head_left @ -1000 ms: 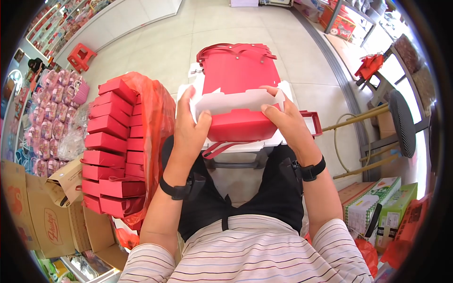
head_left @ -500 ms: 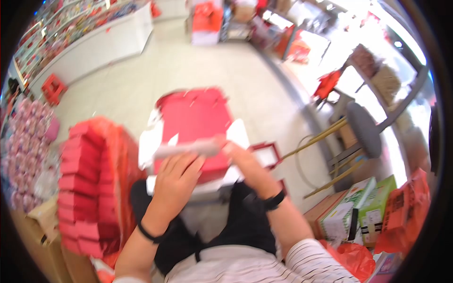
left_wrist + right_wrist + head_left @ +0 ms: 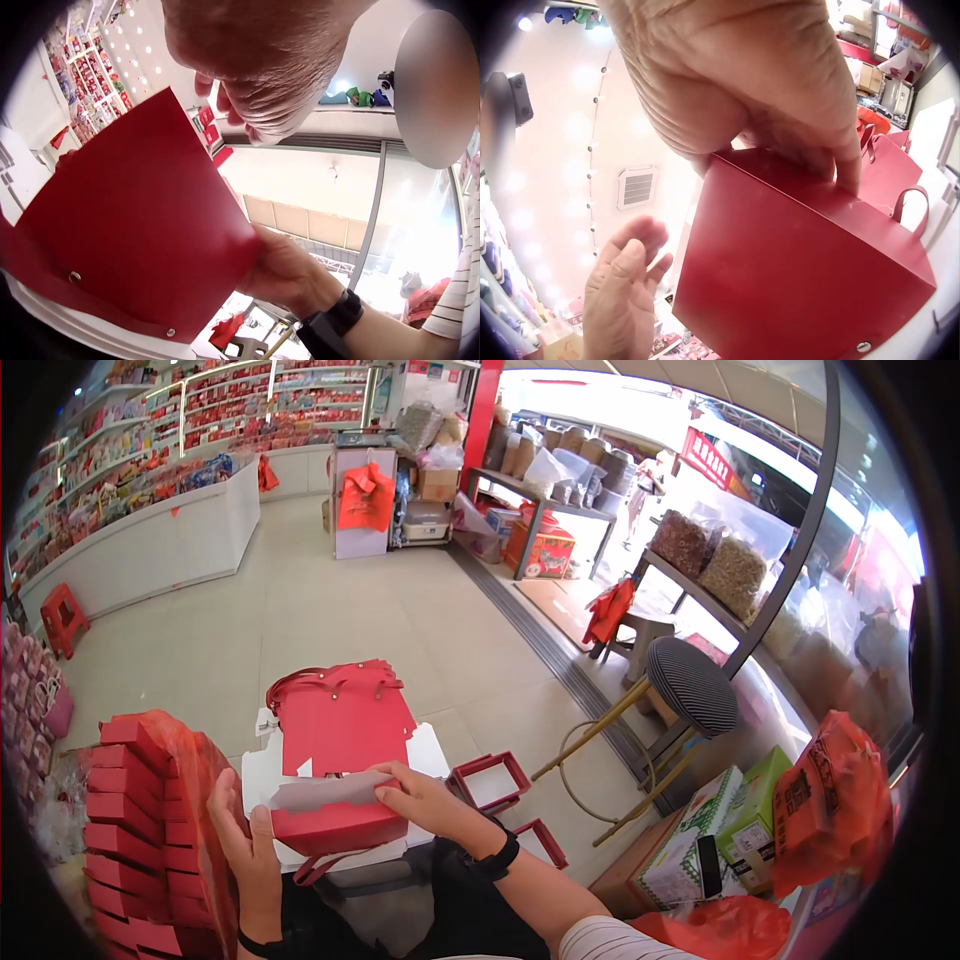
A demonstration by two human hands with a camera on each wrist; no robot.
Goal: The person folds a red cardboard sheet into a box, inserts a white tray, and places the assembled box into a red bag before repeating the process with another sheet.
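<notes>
A red box (image 3: 340, 830) with a strap at its front and a pale raised flap (image 3: 325, 791) sits over white sheets (image 3: 430, 753). The right hand (image 3: 432, 806) grips its right end, thumb and fingers at the top edge; the right wrist view shows this hand (image 3: 742, 82) bent over the box (image 3: 795, 262). Beside the left end, the left hand (image 3: 248, 852) is raised with extended fingers. A gap parts this hand (image 3: 621, 304) from the box in the right wrist view. Behind the box lie flat red pieces (image 3: 345, 720) with straps and studs.
Stacked red boxes (image 3: 125, 810) in an orange bag stand at the left. Two small red trays (image 3: 490, 782) lie to the right, near a round stool (image 3: 690, 685). Cartons (image 3: 690, 860) and orange bags (image 3: 830, 800) are at the lower right.
The head view has tilted up and turned right. The left hand, over the box's front half a second ago, has moved off to its left side. The right hand still holds the right end.
</notes>
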